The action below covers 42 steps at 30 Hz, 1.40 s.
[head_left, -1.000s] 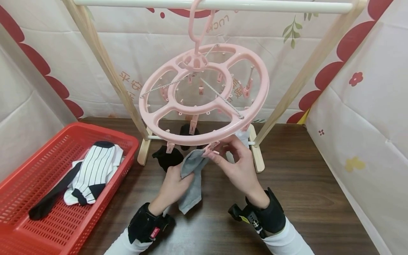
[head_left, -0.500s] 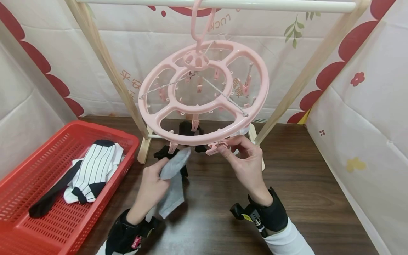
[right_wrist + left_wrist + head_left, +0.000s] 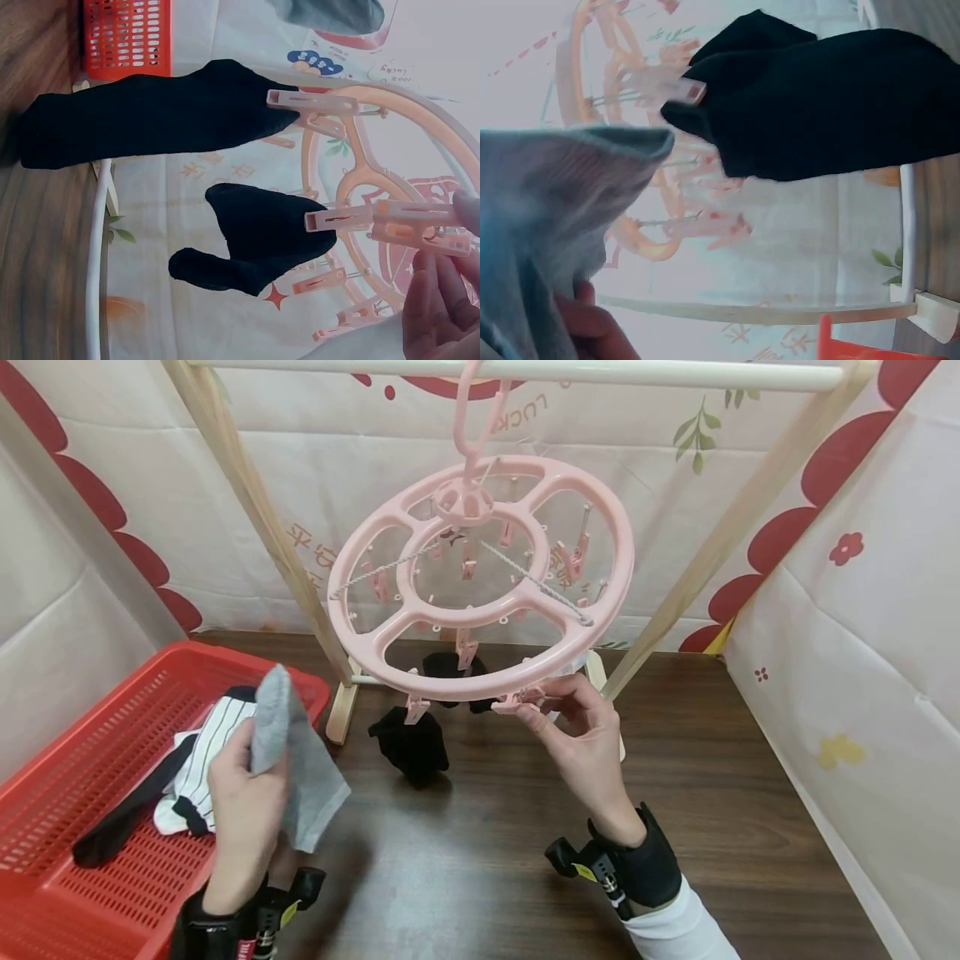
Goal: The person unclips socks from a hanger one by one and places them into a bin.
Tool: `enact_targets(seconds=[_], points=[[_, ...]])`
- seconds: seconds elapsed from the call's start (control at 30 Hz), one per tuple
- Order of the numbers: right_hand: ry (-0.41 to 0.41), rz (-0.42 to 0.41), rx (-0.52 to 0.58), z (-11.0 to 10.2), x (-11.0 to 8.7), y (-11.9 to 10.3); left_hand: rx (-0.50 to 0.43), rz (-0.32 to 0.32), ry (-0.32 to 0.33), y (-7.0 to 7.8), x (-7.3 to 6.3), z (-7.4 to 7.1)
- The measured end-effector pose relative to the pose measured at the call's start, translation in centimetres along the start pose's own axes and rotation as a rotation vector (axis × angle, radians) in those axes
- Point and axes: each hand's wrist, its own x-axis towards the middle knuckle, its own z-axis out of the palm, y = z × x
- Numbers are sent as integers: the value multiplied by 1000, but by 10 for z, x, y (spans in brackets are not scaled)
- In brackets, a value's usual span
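Observation:
My left hand (image 3: 243, 810) grips a grey sock (image 3: 300, 768) over the right side of the red basket (image 3: 303, 681). In the left wrist view, the grey sock (image 3: 547, 202) fills the left side, with a fingertip below it. My right hand (image 3: 583, 752) pinches a pink clothespin (image 3: 513, 702) at the front rim of the round pink hanger (image 3: 480, 685). The right wrist view shows this clothespin (image 3: 416, 217) with no cloth in its jaws. A black sock (image 3: 411, 747) hangs from the neighbouring clip on the left. Another black sock (image 3: 274, 232) hangs farther back.
White striped socks (image 3: 206, 760) and a long dark sock (image 3: 135, 810) lie in the basket. A wooden stand (image 3: 255, 510) with a white top rod (image 3: 570, 370) carries the hanger. Something white (image 3: 573, 664) shows behind my right hand. Patterned cloth walls (image 3: 847, 635) enclose the table (image 3: 720, 793).
The grey sock came away from the clothespin, and my left hand carried it left and toward the basket. My right hand has stayed at the clothespin.

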Motion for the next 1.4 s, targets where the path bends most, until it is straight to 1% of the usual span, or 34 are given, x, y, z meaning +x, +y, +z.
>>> enact_targets(seconds=[0.07, 0.13, 0.17, 0.23, 0.3, 0.37, 0.43, 0.5, 0.53, 0.6, 0.67, 0.7, 0.77, 0.83, 0.93, 1.0, 1.1, 1.2, 1.27, 1.33, 1.4], points=[[-6, 6, 10, 0, -1, 1, -126, -93, 19, 3, 3, -4], [-10, 14, 27, 0, -1, 1, -285, -171, 43, 5, 7, -7], [-11, 18, 35, 0, -1, 1, -368, -203, 62, 6, 9, -9], [-11, 27, 53, 0, -2, 2, -512, -232, 94, 8, 13, -13], [-8, 32, 70, -1, -2, 2, -628, -216, 125, 10, 16, -16], [-6, 38, 84, -1, -2, 2, -722, -198, 160, 12, 19, -19], [-1, 49, 95, -1, -3, 2, -788, -180, 190, 14, 22, -24], [1, 62, 96, -1, -4, 3, -857, -152, 242, 14, 25, -27], [2, 68, 96, -1, -5, 3, -871, -140, 269, 13, 27, -29], [7, 83, 95, -2, -6, 4, -847, -129, 302, 13, 30, -31], [9, 94, 88, -2, -7, 4, -843, -124, 337, 11, 32, -32], [8, 101, 88, -3, -7, 5, -815, -139, 342, 11, 33, -32], [-3, 109, 99, -3, -8, 7, -731, -181, 325, 11, 33, -32], [-22, 112, 107, -4, -9, 9, -665, -206, 299, 11, 32, -31], [-52, 120, 109, -4, -12, 13, -528, -229, 205, 11, 30, -28], [-70, 141, 93, -3, -15, 15, -472, -237, 140, 10, 28, -26], [-109, 197, 38, -1, -20, 20, -396, -261, 56, 9, 25, -20], [-161, 246, -25, 3, -26, 26, -346, -272, -2, 8, 21, -10], [-200, 260, -57, 6, -30, 29, -330, -272, -45, 8, 17, -1], [-235, 263, -83, 10, -33, 33, -326, -272, -107, 8, 12, 9], [-263, 257, -103, 13, -36, 36, -289, -243, -181, 7, 7, 19]])
